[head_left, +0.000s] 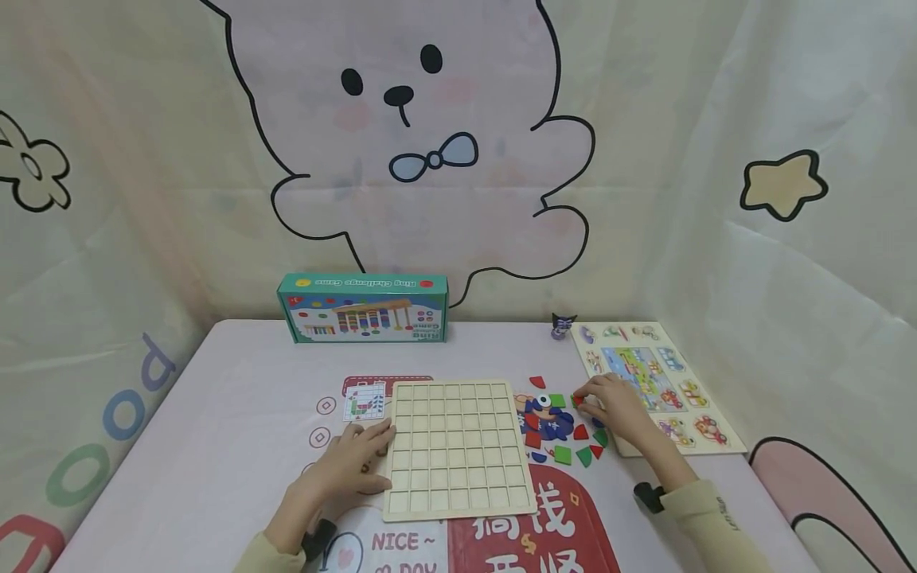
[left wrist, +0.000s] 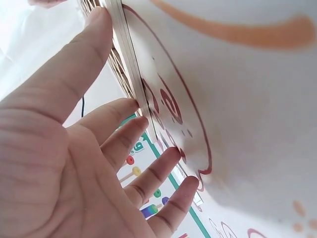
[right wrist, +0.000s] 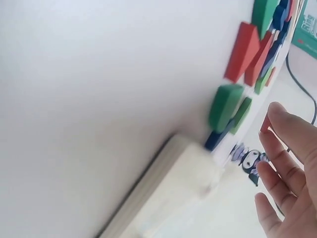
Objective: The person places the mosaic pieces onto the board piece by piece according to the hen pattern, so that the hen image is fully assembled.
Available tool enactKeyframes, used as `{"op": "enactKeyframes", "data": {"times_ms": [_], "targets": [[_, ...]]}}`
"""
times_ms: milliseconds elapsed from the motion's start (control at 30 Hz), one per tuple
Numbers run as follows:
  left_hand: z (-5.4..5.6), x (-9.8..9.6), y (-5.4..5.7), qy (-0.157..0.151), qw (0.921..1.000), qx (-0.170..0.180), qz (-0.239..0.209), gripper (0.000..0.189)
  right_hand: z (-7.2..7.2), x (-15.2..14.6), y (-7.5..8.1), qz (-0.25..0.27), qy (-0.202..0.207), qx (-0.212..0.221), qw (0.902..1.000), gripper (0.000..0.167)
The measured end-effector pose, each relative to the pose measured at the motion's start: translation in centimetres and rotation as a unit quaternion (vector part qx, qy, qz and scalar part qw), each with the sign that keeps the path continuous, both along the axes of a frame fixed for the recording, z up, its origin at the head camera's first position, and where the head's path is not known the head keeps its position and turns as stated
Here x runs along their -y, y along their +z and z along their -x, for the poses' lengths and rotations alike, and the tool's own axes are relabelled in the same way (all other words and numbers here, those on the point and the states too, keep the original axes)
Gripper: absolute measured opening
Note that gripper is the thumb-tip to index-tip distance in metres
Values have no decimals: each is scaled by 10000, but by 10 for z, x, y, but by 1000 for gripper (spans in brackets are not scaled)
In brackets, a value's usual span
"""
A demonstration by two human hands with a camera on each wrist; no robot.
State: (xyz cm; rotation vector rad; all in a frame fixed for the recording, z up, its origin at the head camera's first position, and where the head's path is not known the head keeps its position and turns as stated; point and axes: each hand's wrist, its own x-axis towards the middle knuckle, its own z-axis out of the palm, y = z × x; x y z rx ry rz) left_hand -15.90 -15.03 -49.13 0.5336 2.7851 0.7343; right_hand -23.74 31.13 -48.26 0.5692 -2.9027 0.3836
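Observation:
A pale wooden board (head_left: 460,450) with a grid of square cells lies in the middle of the table. Along its left edge rests my left hand (head_left: 349,463), thumb and fingertips touching the side with fingers extended, as the left wrist view also shows. My right hand (head_left: 622,407) is raised right of the board and pinches a small red block (right wrist: 265,124) between thumb and index finger. Under and beside it lie loose flat blocks, among them a green square (head_left: 562,455) and a red square (head_left: 532,439). A small pattern card (head_left: 364,402) lies at the board's upper left.
A green game box (head_left: 363,317) stands at the back. To the right lies a wooden picture puzzle board (head_left: 684,382), partly behind the right hand, with a small dark figurine (head_left: 562,328) at its far corner. Printed curtains enclose the table.

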Motion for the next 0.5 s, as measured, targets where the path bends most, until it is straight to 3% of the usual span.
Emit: {"op": "enactKeyframes", "data": {"times_ms": [233,500], "targets": [[3,0,0,-6,9999,134,-52,80,3,16,-1,232,-46,218,9995,18],[5,2,-2,-71,9998,51,-192,79,2,49,6,320,245,149,9991,18]]}}
